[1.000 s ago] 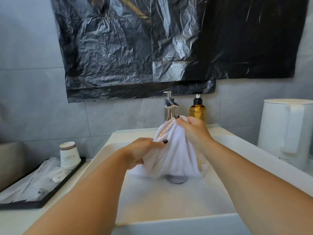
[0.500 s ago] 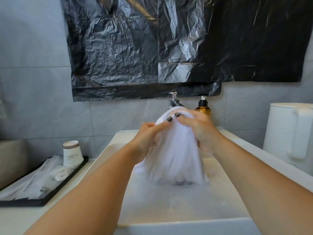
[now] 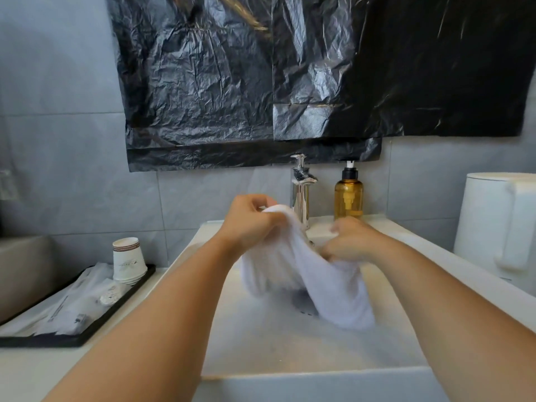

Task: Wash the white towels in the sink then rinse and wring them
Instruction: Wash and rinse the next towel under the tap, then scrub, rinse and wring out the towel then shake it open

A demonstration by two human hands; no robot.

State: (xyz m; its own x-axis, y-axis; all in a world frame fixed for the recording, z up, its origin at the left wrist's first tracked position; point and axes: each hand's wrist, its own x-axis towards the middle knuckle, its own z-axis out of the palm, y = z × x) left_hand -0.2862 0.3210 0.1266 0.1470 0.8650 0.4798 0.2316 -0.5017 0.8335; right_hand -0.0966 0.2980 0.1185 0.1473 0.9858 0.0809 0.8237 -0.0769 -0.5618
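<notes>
Nearest, at the bottom of the frame, stood the front wall of the sink (image 3: 319, 384), its basin holding cloudy, soapy-looking water. Above it, at centre frame, the white towel (image 3: 304, 271) hung between both hands, its lower end trailing into the water. The left hand (image 3: 249, 224) was closed on the bunched upper end, and the right hand (image 3: 348, 242) gripped a fold lower down. Behind them rose the faucet (image 3: 301, 190), with no water seen running, and the amber soap bottle (image 3: 349, 195) to its right. By this showing, washing was under way; rinsing and wringing remained.
</notes>
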